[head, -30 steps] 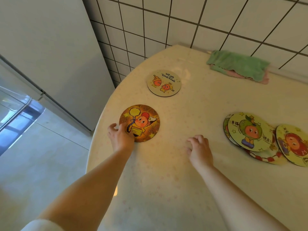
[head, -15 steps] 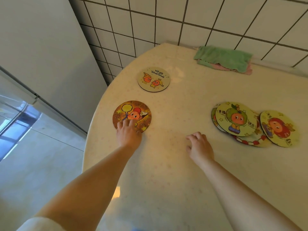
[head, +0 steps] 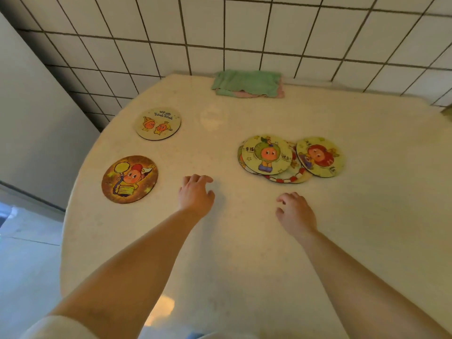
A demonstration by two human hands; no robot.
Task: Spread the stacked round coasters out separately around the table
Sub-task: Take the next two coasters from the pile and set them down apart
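Note:
A brown round coaster (head: 129, 179) lies flat near the table's left edge. A pale coaster with two orange figures (head: 158, 123) lies behind it. At centre right several coasters overlap in a loose pile: a green-hooded one (head: 267, 154) on top, a red-trimmed one (head: 289, 176) under it, a red-haired one (head: 320, 156) to the right. My left hand (head: 195, 194) hovers over the cream table (head: 220, 253) between the brown coaster and the pile, fingers apart, holding nothing. My right hand (head: 294, 212) rests below the pile, fingers loosely curled, holding nothing.
A folded green cloth over a pink one (head: 247, 83) lies at the table's back edge against the tiled wall (head: 244, 33). The table's rounded left edge drops to the floor (head: 27, 253) beside a grey cabinet (head: 36, 106).
My left hand has let go of the brown coaster and moved right toward the table's middle. The right hand has barely moved. The view has shifted, so everything sits further right in frame.

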